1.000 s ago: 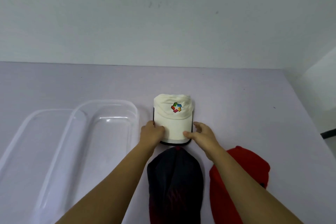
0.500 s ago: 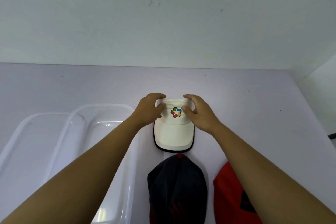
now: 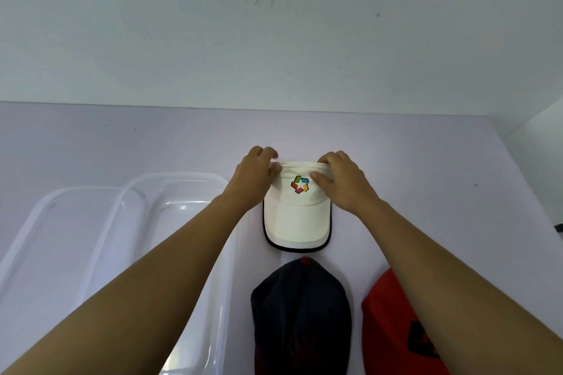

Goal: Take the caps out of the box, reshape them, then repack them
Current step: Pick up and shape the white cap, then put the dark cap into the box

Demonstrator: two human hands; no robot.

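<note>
So the cream-white fabric cap (image 3: 297,216) is lying flat on the pale lilac bench (image 3: 426,176), brim (image 3: 297,228) pointing back at the person, pretty much where it was a second ago. What changed is the hands. A second back both were down at the near corners of the brim; half a second back they'd gone up to the crown, and now they're right at its far edge.

The left hand (image 3: 254,175) has its grip pinched on the far left corner of the crown, fingers curled over the back edge. The right hand (image 3: 341,183) is doing the same on the far right corner: fingers hooked over the top, thumb pressed on the front panel just beside the multicoloured logo (image 3: 300,184). So both grips are closed on that cap, neither is loose. The crown looks flatter and squarer along the far edge than it did before.

Nearer the person, the dark navy fabric cap (image 3: 300,313) sits just below the brim, with the red fabric cap (image 3: 393,329) beside it on the right, partly under the right forearm. Neither has shifted.

Left of the caps there's the clear plastic box (image 3: 170,192), with a second clear plastic tray (image 3: 61,201) overlapping it further left. Can't tell if that one's the lid.
</note>
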